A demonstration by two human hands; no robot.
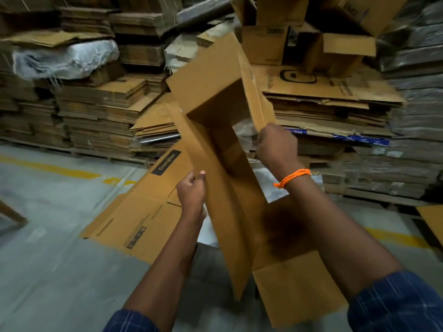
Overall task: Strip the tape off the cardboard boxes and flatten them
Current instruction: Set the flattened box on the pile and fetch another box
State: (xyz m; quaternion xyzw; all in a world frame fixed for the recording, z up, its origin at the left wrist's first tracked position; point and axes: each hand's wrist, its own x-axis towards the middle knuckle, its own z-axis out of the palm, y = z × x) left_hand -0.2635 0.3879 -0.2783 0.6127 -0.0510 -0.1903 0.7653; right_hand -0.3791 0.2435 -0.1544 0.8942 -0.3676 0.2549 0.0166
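Grey warehouse floor (48, 236), hemmed by stacks of flattened cardboard (100, 104). An open-ended cardboard box (215, 87) hangs mid-air between both hands. The left hand (191, 192) pinches its near panel edge. The right hand (275, 144) grips the far flap, beside something clear, perhaps tape (245, 130). A flattened carton (143, 212) lies on the floor behind.
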